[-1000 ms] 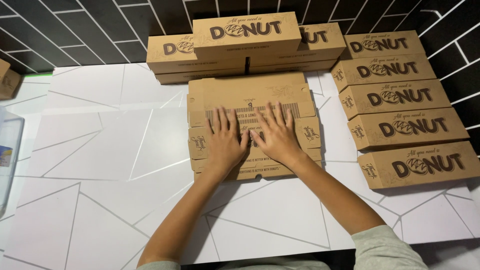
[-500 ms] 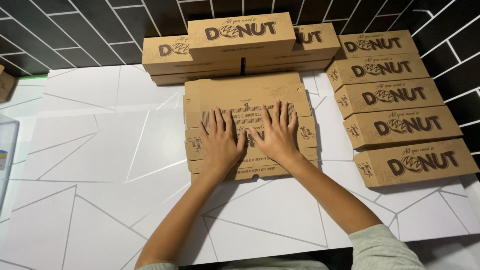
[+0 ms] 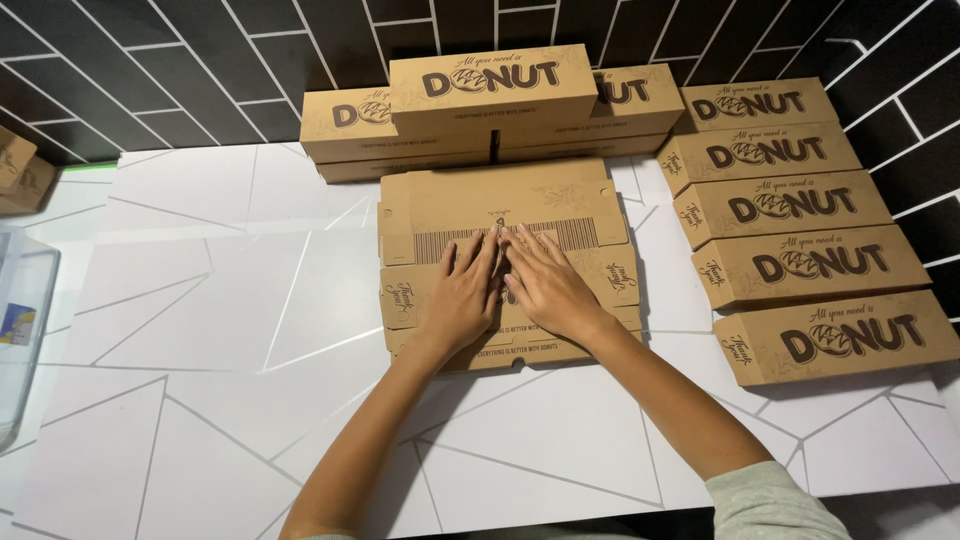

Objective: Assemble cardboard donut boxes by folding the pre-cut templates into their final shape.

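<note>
From the head camera, both hands lay palm-down on a stack of flat, unfolded cardboard box blanks (image 3: 505, 215) in the middle of a white table (image 3: 200, 330) marked with thin grey lines. The left hand (image 3: 462, 300) was spread open, fingers straight and pointing away from the person, pressing on the top sheet and gripping nothing. The right hand (image 3: 548, 288) was flat too, fingers slightly fanned, its fingertips touching those of the left near the striped patch printed on the blank; it also held nothing.

Behind the stack, touching the dark tiled wall (image 3: 200, 60), stood folded brown boxes (image 3: 490, 95), one resting on top of two others. To the right a row of five more closed boxes (image 3: 800, 260) ran from the wall toward the person, set side by side. At the far left edge sat what was possibly a clear plastic container (image 3: 20, 320), only partly in view.
</note>
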